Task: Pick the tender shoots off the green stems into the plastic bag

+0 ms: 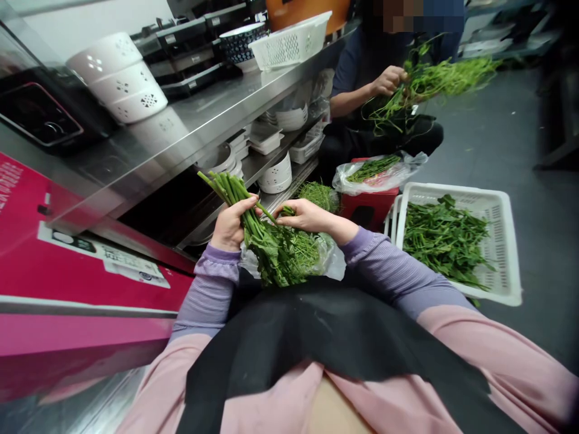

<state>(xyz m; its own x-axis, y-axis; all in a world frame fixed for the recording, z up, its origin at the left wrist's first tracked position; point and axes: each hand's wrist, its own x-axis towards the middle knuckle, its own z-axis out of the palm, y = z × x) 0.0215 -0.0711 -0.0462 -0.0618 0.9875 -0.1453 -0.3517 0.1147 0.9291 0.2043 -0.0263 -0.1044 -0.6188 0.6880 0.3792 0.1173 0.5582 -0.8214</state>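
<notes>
My left hand (231, 224) is wrapped round a bunch of leafy green vegetables (265, 238), stems pointing up and left, leaves hanging down. With its fingers pinched, my right hand (302, 216) grips green stems beside the bunch; one stem runs between the two hands. Below them lies a clear plastic bag (335, 256) with thin green trimmings. To the right, a white plastic basket (509, 241) holds a heap of cut leafy greens (446, 238).
A co-worker's hand (389, 80) holds a bunch of thin greens (434, 81) ahead. A red box (368, 208) bears a plastic bag of stems. On the left run a steel counter (199, 120) with stacked white bowls (122, 78) and a pink-red cabinet (90, 253).
</notes>
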